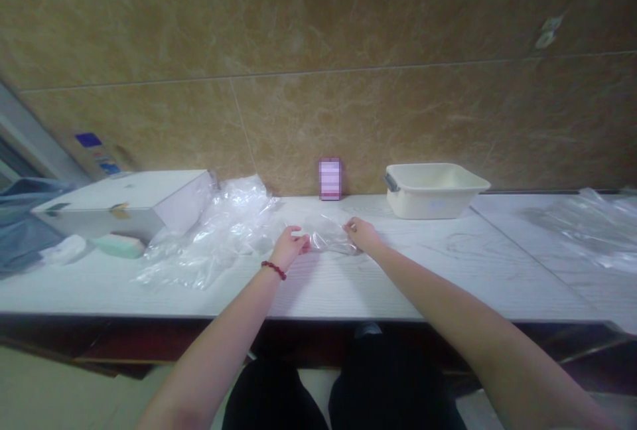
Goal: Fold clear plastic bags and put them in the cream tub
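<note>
A clear plastic bag (pixel 326 234) lies crinkled on the white table between my two hands. My left hand (pixel 290 247), with a dark red bead bracelet (pixel 274 270) at its wrist, pinches the bag's left end; the index finger is partly lifted. At the right end, my right hand (pixel 365 235) has its thumb and fingers closed on the plastic. Close by on the left spreads a heap of clear plastic bags (pixel 213 237), reaching near my left hand.
A cream plastic basin (pixel 430 208) with a grey handle stands back right. A phone (pixel 330 179) leans on the tiled wall. At left sit a white box (pixel 124 198), a pale green block (pixel 119 245) and grey cloth (pixel 24 231). More clear plastic (pixel 597 224) lies far right.
</note>
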Demonstrator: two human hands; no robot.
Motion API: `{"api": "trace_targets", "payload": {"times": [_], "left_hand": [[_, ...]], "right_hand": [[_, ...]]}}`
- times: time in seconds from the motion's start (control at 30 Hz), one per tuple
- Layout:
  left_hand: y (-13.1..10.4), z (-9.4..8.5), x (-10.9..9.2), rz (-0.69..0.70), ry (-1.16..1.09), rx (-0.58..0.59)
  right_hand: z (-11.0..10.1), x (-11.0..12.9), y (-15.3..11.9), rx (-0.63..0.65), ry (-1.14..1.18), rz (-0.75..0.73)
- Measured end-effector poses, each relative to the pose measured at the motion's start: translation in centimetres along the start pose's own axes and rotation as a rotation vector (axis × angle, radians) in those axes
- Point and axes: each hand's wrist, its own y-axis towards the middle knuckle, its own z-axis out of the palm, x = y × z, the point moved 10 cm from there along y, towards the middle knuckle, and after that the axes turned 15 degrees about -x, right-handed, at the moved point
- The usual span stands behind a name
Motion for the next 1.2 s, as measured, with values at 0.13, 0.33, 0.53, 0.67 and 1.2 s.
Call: {"api": "trace_targets", "payload": {"times": [0.13,0.33,0.53,0.67,1.2], "left_hand": [[0.0,0.0,0.2,0.006,0.098,0.019],[0.5,-0.3,0.9,0.032,0.309,0.058],[1.2,-1.0,0.5,0.104,0.474,0.037],[2.7,-1.7,0.2,0.094,0.464,-0.07],[2.8,-2.7,-1.5,-0.021,0.487,-0.049]], "right_hand": [[-0.1,0.0,0.0,0.008,-0.024,0.001],[0.3,-0.9,-0.3,0.058,-0.022,0.085],[-0.6,0.0,0.3,0.03,-0.144,-0.042],[-0.8,0.4,1.4,-0.007,-0.228,-0.122],[1.1,-0.9,2.3,0.022,0.14,0.091]]}}
